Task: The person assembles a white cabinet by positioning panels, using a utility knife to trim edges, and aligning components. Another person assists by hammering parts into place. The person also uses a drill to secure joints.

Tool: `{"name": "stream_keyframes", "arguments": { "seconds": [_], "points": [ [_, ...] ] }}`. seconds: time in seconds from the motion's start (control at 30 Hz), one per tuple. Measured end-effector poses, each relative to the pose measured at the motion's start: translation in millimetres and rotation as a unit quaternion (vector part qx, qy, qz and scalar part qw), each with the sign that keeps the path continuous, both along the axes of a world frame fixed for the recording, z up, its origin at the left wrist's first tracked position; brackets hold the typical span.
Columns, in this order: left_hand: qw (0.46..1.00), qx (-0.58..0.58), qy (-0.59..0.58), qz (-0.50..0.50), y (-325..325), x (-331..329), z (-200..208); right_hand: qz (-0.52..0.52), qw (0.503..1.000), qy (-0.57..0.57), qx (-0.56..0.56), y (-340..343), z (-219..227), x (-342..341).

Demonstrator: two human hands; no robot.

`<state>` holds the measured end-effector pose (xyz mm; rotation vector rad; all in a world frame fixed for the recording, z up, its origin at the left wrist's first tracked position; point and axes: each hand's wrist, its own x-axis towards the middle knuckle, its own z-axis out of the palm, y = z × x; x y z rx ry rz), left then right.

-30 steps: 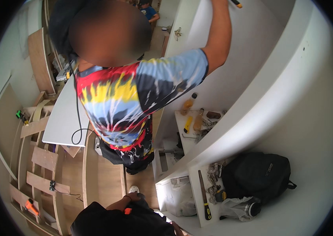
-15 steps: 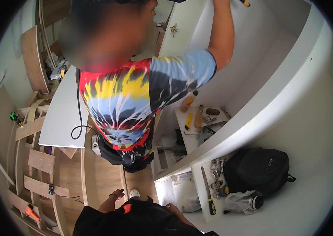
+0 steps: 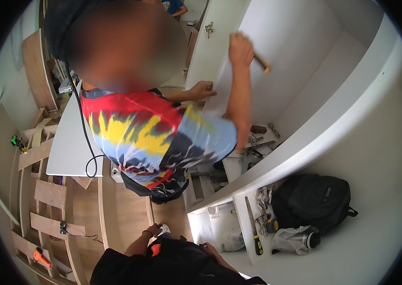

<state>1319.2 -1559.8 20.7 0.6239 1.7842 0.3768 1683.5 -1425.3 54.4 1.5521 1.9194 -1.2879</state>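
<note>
At the lower edge, my left hand [image 3: 153, 230] hangs low beside my dark clothing, a dark band on its wrist. Its fingers curl in by a small dark thing that I cannot make out. My right hand [image 3: 209, 248] shows only in part at the side of my black clothing, near the low white shelf [image 3: 244, 228]; its fingers are mostly hidden. Ahead, a co-worker in a tie-dye shirt [image 3: 148, 137] raises one hand [image 3: 241, 50] round a slim tan-handled tool [image 3: 262, 63]. The co-worker's other hand rests by the white cabinet panel's edge.
On the right shelf are a file [image 3: 253, 225], metal hinges, a black backpack [image 3: 311, 202] and a bagged bottle [image 3: 296, 240]. A wooden frame [image 3: 70, 251] with an orange tool [image 3: 41, 257] and a white board [image 3: 70, 152] stand left. Another person [image 3: 174, 7] is farther back.
The co-worker has leaned left and lowered the raised arm, bringing the tool into fuller view; the other hand now shows at the panel. My left hand has shifted slightly right and up.
</note>
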Motion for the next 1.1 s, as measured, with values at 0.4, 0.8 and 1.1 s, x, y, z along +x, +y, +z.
{"name": "stream_keyframes", "arguments": {
  "seconds": [0.4, 0.8, 1.1],
  "points": [
    [0.996, -0.089, 0.009, 0.009, -29.2, -3.1, -16.5, 0.001, 0.999, 0.012, 0.036, -9.8, 12.0, -3.3],
    [0.994, -0.083, 0.017, -0.064, -18.0, -7.8, -32.5, 0.051, 0.999, 0.007, 0.007, -7.9, 8.5, -17.6],
    [0.999, -0.009, -0.034, -0.028, 13.1, -12.8, -27.4, -0.04, 0.641, 0.361, 0.676, 71.8, 321.1, -149.7]
  ]
}}
